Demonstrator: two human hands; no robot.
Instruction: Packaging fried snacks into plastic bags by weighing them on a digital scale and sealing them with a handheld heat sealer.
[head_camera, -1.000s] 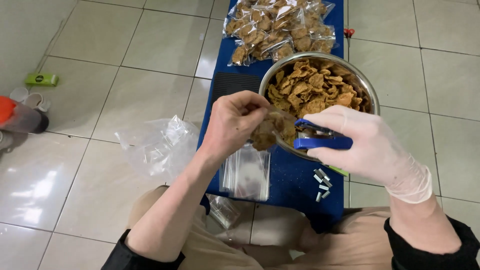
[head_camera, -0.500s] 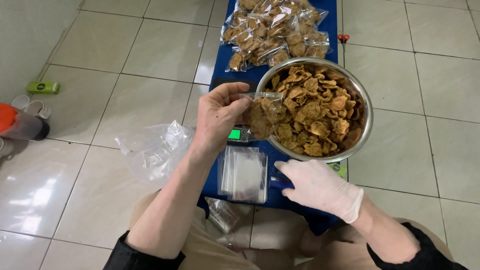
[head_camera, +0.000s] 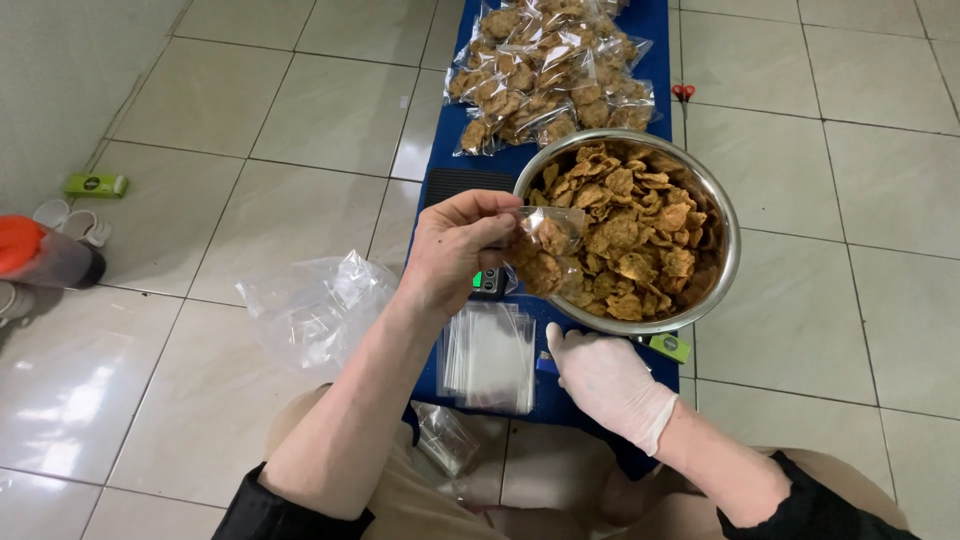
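Left hand (head_camera: 455, 245) raised beside the steel bowl (head_camera: 728, 262), fingers pinched shut on the top of a small clear bag of crackers (head_camera: 543, 255) hanging at the bowl's near-left rim. Gloved right hand (head_camera: 605, 380) lowered just below the bowl, palm down, fingers loosely curled; grip hidden, cannot tell.

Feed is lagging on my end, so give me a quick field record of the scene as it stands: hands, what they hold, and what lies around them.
left hand: bare, pinching a small clear bag of crisps
right hand: white glove, resting on the blue mat, empty as far as visible
metal bowl: full of brown crisps
stack of empty clear bags: on the mat, between the hands
filled bags pile: beyond the bowl
loose plastic sheet: on the tiled floor, left of the mat
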